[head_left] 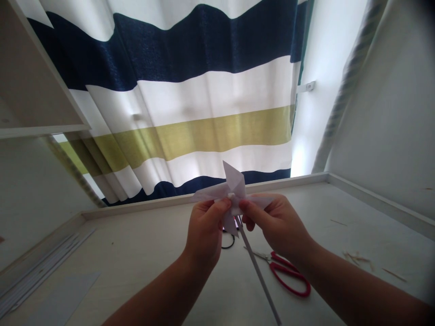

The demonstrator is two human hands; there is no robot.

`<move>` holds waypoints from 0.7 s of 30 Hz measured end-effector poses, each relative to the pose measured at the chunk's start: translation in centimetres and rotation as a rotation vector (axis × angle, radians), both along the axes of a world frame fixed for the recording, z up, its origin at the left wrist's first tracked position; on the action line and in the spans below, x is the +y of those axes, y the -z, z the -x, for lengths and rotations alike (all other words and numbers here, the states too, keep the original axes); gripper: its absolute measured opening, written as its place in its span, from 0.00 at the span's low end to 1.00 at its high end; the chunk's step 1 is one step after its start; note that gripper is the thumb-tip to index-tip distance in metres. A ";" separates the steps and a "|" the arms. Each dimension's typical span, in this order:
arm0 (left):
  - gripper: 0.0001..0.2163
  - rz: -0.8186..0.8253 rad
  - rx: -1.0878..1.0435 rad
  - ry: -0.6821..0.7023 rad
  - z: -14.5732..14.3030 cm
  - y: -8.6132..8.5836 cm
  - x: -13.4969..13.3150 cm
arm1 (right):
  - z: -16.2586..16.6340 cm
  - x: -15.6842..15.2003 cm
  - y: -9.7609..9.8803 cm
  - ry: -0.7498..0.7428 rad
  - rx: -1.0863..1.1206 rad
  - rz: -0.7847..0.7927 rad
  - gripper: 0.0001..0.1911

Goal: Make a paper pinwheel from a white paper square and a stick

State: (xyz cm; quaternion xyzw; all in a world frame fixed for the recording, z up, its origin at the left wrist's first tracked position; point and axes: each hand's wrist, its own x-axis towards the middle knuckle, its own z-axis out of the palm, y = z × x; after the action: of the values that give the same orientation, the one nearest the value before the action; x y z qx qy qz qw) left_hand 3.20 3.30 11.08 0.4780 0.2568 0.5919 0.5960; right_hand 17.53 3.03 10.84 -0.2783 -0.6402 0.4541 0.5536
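Observation:
A white paper pinwheel (235,179) is held up in front of me, its pointed blades spread around a small white hub. My left hand (205,226) pinches it just left of the hub, thumb on the front. On the other side my right hand (275,217) grips it with the thumb close to the centre. A thin pale stick (255,267) slants down from behind the pinwheel toward the bottom edge. Where the stick meets the pinwheel is hidden by the blades and fingers.
Red-handled scissors (288,274) lie on the white table (146,253) beneath my right forearm. Thin wooden slivers (356,259) are scattered at the right. Long white strips (44,271) and a paper sheet (64,299) lie left. A striped curtain (204,131) hangs behind the table.

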 end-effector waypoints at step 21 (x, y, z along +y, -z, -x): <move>0.03 -0.074 -0.078 -0.043 -0.1 -0.3 0.2 | 0.7 0.2 1.3 -0.069 -0.051 -0.229 0.11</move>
State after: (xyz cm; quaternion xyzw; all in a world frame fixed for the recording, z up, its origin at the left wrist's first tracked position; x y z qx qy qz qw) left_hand 3.27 3.53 11.40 0.4706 0.2215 0.6316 0.5749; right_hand 16.84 3.28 9.51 -0.2027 -0.7110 0.3896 0.5491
